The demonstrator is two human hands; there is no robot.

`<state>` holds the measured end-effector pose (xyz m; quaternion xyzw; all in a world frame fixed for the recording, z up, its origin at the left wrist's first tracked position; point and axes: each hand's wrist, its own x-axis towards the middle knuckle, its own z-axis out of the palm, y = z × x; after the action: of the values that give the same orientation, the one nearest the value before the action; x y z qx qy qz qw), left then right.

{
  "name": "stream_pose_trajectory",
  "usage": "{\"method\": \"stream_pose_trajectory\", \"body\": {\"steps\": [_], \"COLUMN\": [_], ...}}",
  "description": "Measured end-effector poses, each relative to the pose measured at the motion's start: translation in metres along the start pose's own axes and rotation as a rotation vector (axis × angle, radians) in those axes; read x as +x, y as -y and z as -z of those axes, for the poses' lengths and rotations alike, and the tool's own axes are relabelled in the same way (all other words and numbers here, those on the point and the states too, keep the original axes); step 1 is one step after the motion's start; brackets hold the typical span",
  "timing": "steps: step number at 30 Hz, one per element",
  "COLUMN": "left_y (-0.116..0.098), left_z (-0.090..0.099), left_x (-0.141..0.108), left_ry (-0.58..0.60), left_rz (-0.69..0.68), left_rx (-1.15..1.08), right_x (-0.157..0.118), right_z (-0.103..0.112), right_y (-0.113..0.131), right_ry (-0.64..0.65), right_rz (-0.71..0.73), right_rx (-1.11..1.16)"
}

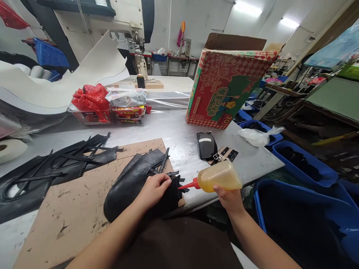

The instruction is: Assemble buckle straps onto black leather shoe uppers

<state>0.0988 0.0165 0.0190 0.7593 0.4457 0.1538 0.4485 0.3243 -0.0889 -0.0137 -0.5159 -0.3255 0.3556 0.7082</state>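
A translucent bottle of yellow liquid [217,176] with a red nozzle is in my right hand [228,198], tilted so its tip points left at the strap ends. My left hand [155,189] pinches by a thin strap at the edge of a black leather piece [126,190], its fingers closed. That piece lies on a brown cardboard sheet [75,201]. More black leather pieces with crossed straps [70,160] lie at the left. Beyond the bottle rest a black rounded piece [206,145] and strips with metal buckles [224,155].
A red and green carton [224,86] stands at the back right of the table. Small boxes [129,112] and a red bag [91,99] sit at the back left. Blue bins [308,164] stand right of the table; a sewing machine [140,56] is behind.
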Motion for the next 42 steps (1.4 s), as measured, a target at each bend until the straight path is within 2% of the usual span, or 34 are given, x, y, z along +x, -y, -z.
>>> {"method": "stream_pose_trajectory", "body": {"steps": [5,10,15,18,22,25,29,32,35,42], "left_y": [-0.001,-0.003,-0.013,-0.014,0.000,0.014,0.020,0.016,0.012,0.015], "left_z": [0.000,-0.002,0.008,0.025,0.044,0.046,0.040,0.037,0.033,0.025], "left_x": [0.001,0.000,-0.010,-0.005,0.021,0.037,0.039,0.034,0.032,0.038], "left_ry": [0.002,0.002,-0.016,-0.093,-0.222,-0.269,-0.284,-0.290,-0.293,-0.274], "left_rz": [-0.008,-0.017,-0.099,-0.121,-0.026,0.023,0.025,0.022,0.044,0.040], "left_rx": [0.027,0.115,0.292,0.451,0.609,0.670,0.726,0.762,0.788,0.831], "right_x": [-0.009,-0.014,0.016,0.050,0.095,0.118,0.129,0.125,0.118,0.119], "right_z": [-0.005,0.001,0.004,-0.010,-0.049,-0.082,-0.111,-0.120,-0.119,-0.109], "right_y": [0.007,0.010,0.017,0.018,0.009,-0.002,-0.013,-0.019,-0.024,-0.030], "right_ry": [-0.060,-0.028,0.020,0.020,0.112,0.196,0.265,0.343,0.409,0.397], "right_rz": [0.032,-0.037,-0.093,-0.144,-0.236,-0.269,-0.325,-0.443,-0.571,-0.601], "right_rx": [0.028,0.008,0.168,0.326,0.460,0.464,0.483,0.533,0.567,0.549]}}
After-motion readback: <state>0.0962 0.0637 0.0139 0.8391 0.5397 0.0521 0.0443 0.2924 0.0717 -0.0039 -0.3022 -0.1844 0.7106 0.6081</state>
